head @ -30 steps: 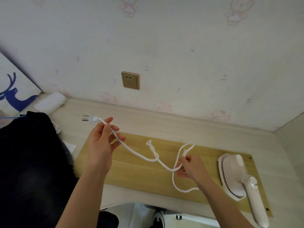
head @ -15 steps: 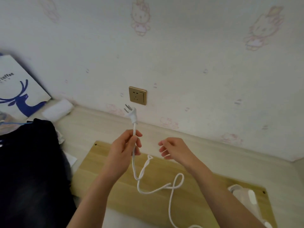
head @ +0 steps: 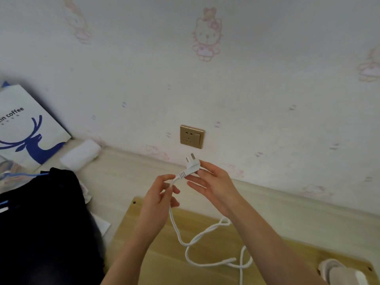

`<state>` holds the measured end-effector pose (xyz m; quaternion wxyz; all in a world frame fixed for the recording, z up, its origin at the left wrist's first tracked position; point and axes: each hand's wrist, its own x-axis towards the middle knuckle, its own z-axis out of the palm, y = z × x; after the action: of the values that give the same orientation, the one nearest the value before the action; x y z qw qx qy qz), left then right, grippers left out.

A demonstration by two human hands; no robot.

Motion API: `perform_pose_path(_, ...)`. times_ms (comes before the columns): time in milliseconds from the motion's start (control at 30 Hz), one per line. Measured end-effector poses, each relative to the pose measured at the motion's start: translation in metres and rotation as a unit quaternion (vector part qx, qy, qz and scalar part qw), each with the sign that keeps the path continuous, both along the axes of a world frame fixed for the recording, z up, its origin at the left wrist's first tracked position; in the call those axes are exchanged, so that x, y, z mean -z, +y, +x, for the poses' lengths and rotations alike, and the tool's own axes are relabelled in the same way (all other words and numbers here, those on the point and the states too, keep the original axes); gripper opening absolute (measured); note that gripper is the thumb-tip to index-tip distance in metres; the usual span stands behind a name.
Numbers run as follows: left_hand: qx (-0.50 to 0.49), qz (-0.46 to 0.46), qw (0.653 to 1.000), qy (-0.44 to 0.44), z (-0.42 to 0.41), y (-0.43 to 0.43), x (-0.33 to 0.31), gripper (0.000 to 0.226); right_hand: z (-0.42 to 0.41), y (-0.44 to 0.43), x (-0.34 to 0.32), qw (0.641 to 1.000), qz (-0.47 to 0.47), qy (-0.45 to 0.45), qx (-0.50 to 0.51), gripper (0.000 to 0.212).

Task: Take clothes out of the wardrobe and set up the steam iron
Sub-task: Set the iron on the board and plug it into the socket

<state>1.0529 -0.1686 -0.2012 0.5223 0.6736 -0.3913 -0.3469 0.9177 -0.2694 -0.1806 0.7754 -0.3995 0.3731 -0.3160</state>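
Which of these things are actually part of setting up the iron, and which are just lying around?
In use: plug, white cord, wall socket, steam iron, left hand, right hand, dark clothes.

Lying about: coffee bag, white roll.

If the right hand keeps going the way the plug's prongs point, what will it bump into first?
Probably the gold wall socket. The right hand holds the white plug with its prongs aimed up toward the socket, and nothing shows between them. Depth is hard to judge, so it might touch the wall beside it instead.
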Motion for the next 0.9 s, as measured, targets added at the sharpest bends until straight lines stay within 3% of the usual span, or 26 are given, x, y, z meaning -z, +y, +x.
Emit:
perform_pose_path(133, -0.001, -0.012, 0.999, -0.045, 0.013, -0.031, 0.009, 0.027, 0.018, -0.004, 0.006, 0.997, -0.022, 0.068, 0.037, 0.029)
perform_pose_path(267, 0.027, -0.007, 0.989, -0.143, 0.020, -0.059, 0.015, 0.023, 0.027, -0.014, 0.007, 0.991, -0.054, 0.110, 0.059, 0.026)
perform_pose_path(433, 0.069, -0.033, 0.986, -0.147, 0.027, -0.084, 0.022, 0.023, 0.040, -0.039, 0.018, 0.972, -0.025, 0.164, 0.168, 0.030)
perform_pose_path(567, 0.063, -0.026, 0.979, -0.190, 0.028, -0.104, 0.032, 0.015, 0.055, -0.058, 0.026, 0.966, -0.020, 0.181, 0.181, 0.033)
perform_pose_path(767, 0.037, -0.043, 0.981, -0.188, 0.044, -0.133, 0.054, 0.002, 0.072, -0.079, 0.034, 0.969, -0.025, 0.175, 0.175, 0.025)
perform_pose_path(900, 0.035, -0.022, 0.989, -0.139, 0.047, -0.145, 0.060, 0.011, 0.077, -0.088, 0.046, 0.959, -0.051, 0.205, 0.189, 0.023)
